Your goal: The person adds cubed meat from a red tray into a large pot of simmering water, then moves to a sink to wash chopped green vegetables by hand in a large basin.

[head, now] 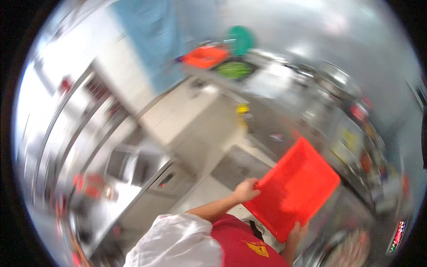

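Note:
A red rectangular plastic tray [300,187] with raised sides is held tilted in front of my body. My left hand [246,191] grips its left edge, the thumb lying over the rim. At the near corner, my right hand [298,230] is on the tray's edge, partly blurred. The inside of the tray shows only red plastic, and motion blur hides finer detail. Below the tray are my white sleeve [176,240] and a red apron [243,240] with a yellow print.
A steel counter [267,110] runs along the right with metal pots [337,75], a pan of green vegetables [234,70], another red tray [206,56] and a green round lid [241,40]. Steel shelving [80,80] and a counter unit [156,190] stand left. A dark mat [238,168] lies on the floor.

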Available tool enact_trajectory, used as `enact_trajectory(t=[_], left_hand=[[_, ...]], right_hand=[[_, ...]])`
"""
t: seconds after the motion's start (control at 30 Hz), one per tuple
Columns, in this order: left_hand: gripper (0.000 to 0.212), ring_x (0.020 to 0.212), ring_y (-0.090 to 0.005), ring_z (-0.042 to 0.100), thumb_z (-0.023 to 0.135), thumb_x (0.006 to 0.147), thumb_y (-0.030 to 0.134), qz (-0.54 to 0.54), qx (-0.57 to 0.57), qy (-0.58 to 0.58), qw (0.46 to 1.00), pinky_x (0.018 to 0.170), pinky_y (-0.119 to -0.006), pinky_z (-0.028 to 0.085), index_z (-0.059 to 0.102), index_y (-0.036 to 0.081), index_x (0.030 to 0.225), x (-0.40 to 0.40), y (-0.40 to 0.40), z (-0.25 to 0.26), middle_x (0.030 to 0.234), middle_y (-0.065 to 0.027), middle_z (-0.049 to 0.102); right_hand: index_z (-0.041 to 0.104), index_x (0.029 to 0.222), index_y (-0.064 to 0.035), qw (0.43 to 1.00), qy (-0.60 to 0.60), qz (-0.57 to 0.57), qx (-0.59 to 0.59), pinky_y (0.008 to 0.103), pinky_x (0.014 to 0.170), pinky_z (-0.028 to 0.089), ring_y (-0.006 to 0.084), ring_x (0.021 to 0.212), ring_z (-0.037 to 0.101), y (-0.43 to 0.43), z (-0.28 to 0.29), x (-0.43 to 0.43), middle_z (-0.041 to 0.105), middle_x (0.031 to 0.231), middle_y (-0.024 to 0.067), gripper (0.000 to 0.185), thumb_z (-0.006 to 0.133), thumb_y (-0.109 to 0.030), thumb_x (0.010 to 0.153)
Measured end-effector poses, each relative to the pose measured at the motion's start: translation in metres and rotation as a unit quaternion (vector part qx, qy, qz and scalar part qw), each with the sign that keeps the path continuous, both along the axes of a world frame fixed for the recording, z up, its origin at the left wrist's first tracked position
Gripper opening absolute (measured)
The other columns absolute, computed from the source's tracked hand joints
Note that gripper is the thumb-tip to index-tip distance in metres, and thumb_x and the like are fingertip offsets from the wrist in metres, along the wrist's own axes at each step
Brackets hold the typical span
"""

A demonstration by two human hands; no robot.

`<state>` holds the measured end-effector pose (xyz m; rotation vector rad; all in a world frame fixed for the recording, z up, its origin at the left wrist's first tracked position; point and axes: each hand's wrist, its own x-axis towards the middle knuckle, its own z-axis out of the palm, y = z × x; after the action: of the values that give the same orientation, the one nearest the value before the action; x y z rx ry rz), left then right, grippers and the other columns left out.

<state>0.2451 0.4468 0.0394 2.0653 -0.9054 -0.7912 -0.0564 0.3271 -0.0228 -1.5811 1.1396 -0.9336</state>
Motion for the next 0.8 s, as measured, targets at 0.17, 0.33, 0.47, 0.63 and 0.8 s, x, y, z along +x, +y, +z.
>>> enact_trajectory(t=[0.17,0.33,0.47,0.63,0.8], left_hand=[[0.039,0.099,-0.0396,0.062,0.061,0.079,0.021,0.217,0.038,0.010,0.975,0.084,-0.048,0.049,0.057,0.007,0.115,0.038,0.185,-0.024,0.104,-0.0192,0.065],[0.032,0.095,-0.0372,0.061,0.060,0.080,0.021,0.418,-0.016,-0.035,0.908,0.079,-0.045,0.049,0.060,0.005,0.108,0.037,0.345,-0.008,0.102,-0.0169,0.065],[0.036,0.091,-0.0274,0.064,0.061,0.089,0.029,0.515,-0.115,0.027,0.849,0.077,-0.041,0.050,0.060,0.004,0.115,0.044,0.394,0.017,0.099,-0.0141,0.065],[0.051,0.090,-0.0243,0.061,0.060,0.094,0.039,0.857,-0.239,0.019,0.456,0.082,-0.042,0.052,0.050,0.006,0.132,0.107,0.451,-0.030,0.113,-0.0113,0.058],[0.054,0.096,-0.0327,0.059,0.055,0.093,0.043,0.741,-0.496,0.383,0.241,0.080,-0.047,0.053,0.045,0.004,0.130,0.213,0.452,-0.077,0.118,-0.0180,0.055]], right_hand=[[0.050,0.127,0.0069,0.976,-0.019,0.182,0.120,0.0374,0.090,0.049,0.0292,0.103,0.061,0.098,0.025,0.130,0.062,0.118,0.0187,0.046,0.047,-0.002,0.082],[0.051,0.124,0.0079,0.929,-0.016,0.364,0.059,0.0390,0.090,0.048,0.0300,0.102,0.062,0.169,0.001,0.256,0.063,0.115,0.0210,0.042,0.049,-0.001,0.083],[0.054,0.118,0.0072,0.884,-0.019,0.458,0.086,0.0379,0.086,0.049,0.0287,0.096,0.063,0.199,0.035,0.332,0.065,0.109,0.0185,0.036,0.051,-0.001,0.082],[0.059,0.110,0.0043,0.830,0.013,0.557,-0.011,0.0351,0.082,0.051,0.0233,0.090,0.065,0.196,0.056,0.422,0.067,0.102,0.0142,0.033,0.051,0.002,0.078],[0.060,0.110,0.0028,0.829,-0.027,0.558,0.009,0.0337,0.078,0.051,0.0194,0.087,0.064,0.151,0.045,0.509,0.067,0.100,0.0104,0.033,0.051,0.004,0.078]])
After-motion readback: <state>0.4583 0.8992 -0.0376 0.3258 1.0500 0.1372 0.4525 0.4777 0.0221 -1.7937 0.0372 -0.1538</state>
